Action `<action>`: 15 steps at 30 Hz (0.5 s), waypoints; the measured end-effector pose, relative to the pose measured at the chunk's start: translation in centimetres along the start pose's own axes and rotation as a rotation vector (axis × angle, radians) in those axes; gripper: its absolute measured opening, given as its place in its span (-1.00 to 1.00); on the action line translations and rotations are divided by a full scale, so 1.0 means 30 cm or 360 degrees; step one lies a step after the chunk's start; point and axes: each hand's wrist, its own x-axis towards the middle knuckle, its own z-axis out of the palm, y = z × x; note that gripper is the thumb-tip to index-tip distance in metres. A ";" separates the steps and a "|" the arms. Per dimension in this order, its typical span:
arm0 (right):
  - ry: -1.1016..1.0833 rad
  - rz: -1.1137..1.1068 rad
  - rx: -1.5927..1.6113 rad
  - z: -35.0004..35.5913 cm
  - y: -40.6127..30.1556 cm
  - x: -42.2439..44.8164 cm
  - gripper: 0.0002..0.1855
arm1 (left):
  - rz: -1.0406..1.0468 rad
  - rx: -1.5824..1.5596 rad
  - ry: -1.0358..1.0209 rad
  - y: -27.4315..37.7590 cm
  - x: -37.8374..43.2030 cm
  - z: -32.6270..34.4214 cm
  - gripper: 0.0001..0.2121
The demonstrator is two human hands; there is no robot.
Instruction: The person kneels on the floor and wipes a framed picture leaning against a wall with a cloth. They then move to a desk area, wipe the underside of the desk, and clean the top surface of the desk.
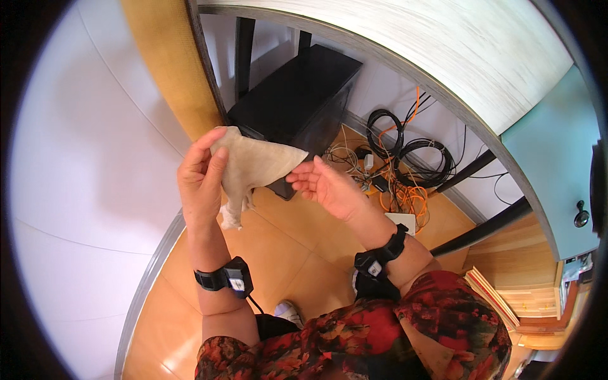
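Observation:
A pale beige cloth [259, 159] is pinched at its upper left between the thumb and fingers of my left hand [202, 175]. Part of the cloth hangs down in a loose, crumpled tail. My right hand [320, 185] is at the cloth's right corner, palm up with fingers slightly curled; whether its fingertips grip the edge cannot be told. Behind the cloth, a black computer-case-like box [299, 90] stands under the desk. Each forearm wears a black strap with a small device.
A white wood-grain desktop [403, 42] curves overhead. Coiled black cables [425, 163] and tangled orange cables [408, 204] lie on the tiled floor [280, 247]. A white wall [95, 166] is at left; a light blue cabinet door [555, 161] and wooden drawers [532, 301] are at right.

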 end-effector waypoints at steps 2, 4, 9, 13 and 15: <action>-0.0020 0.0029 -0.0123 0.043 0.015 -0.007 -0.51 | 0.0007 -0.0026 -0.0006 0.005 0.000 0.003 -0.77; -0.0148 -0.0216 -0.0296 0.056 0.027 -0.011 -0.53 | -0.0001 -0.0097 -0.0009 0.018 -0.002 0.006 -0.77; -0.0027 -0.0435 -0.0260 0.071 0.034 -0.007 -0.65 | -0.0063 -0.0115 -0.0098 0.002 -0.006 -0.006 -0.78; -0.0044 -0.0576 -0.0057 0.046 0.031 0.006 -0.75 | -0.0062 -0.0041 -0.0089 0.013 -0.007 -0.002 -0.77; -0.0131 -0.0666 0.0053 0.032 0.010 0.007 -0.80 | -0.0136 -0.0038 -0.0101 0.006 -0.004 -0.020 -0.77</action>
